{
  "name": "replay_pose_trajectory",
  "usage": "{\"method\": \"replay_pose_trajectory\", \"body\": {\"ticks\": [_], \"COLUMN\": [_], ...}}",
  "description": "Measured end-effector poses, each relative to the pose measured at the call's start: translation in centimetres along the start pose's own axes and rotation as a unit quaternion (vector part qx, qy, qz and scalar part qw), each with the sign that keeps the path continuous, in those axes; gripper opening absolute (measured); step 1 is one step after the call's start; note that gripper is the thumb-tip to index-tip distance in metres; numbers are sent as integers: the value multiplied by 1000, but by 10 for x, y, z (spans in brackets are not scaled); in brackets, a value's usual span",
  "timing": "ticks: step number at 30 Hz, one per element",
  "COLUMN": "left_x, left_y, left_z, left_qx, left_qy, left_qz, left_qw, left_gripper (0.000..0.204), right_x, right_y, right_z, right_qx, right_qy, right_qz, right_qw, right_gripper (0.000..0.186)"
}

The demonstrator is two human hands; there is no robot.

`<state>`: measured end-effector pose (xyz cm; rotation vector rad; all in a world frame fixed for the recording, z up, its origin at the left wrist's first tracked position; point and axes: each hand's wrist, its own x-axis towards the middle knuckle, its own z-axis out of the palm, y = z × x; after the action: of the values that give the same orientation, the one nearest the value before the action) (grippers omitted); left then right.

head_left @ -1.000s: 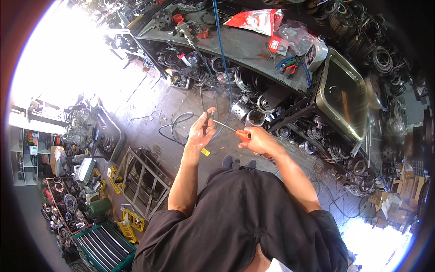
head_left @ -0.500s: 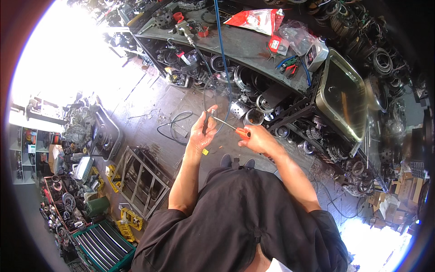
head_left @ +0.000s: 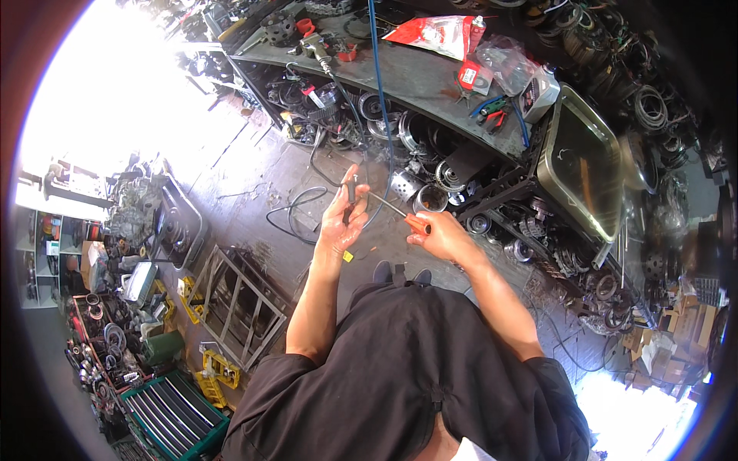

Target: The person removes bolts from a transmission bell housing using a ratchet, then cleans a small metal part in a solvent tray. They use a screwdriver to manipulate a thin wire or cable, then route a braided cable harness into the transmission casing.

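Note:
My left hand (head_left: 336, 228) is raised over the floor, palm up, its fingers around a small dark cylindrical part (head_left: 351, 194) with a light tip. My right hand (head_left: 448, 237) is closed on the orange handle of a screwdriver (head_left: 417, 223). Its thin metal shaft slants up and left toward my left fingers, ending close beside the dark part. Whether the tip touches the part or a finger, I cannot tell.
Ahead stands a metal workbench (head_left: 400, 73) bearing an air gun (head_left: 316, 51), pliers (head_left: 493, 119) and a red-and-white bag (head_left: 434, 34). Metal parts crowd its lower shelf. A rectangular pan (head_left: 547, 165) leans at its right end. A hose (head_left: 288, 219) coils on the floor near a metal frame (head_left: 217, 307).
The screwdriver has shifted slightly right, its tip drawn back from the dark part. My left hand has turned a little, so that more of the part shows.

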<state>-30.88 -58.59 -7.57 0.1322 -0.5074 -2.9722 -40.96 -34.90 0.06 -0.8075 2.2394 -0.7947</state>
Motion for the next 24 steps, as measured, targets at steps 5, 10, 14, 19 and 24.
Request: {"method": "replay_pose_trajectory", "body": {"ticks": [5,10,14,19,24], "left_x": [2,10,17,19,19], "left_y": [0,-5,0,-8,-17], "left_z": [-7,-14,-13,-1,13], "left_qx": [-13,55,88,243,352], "left_qy": [-15,62,99,149,186], "left_qz": [13,91,139,115,98], "left_qw": [1000,992,981,952,912], "left_gripper": [42,33,32,32,32], "right_x": [-5,-8,-6,-4,-1], "right_y": [-6,-18,-24,-25,-19], "right_z": [0,6,10,13,13], "right_qx": [-21,-86,-111,-105,-100], "right_qy": [-9,-12,-13,-7,2], "right_qz": [-32,26,53,72,60], "right_qw": [999,996,992,992,993], "right_gripper": [40,44,38,35,45]}}
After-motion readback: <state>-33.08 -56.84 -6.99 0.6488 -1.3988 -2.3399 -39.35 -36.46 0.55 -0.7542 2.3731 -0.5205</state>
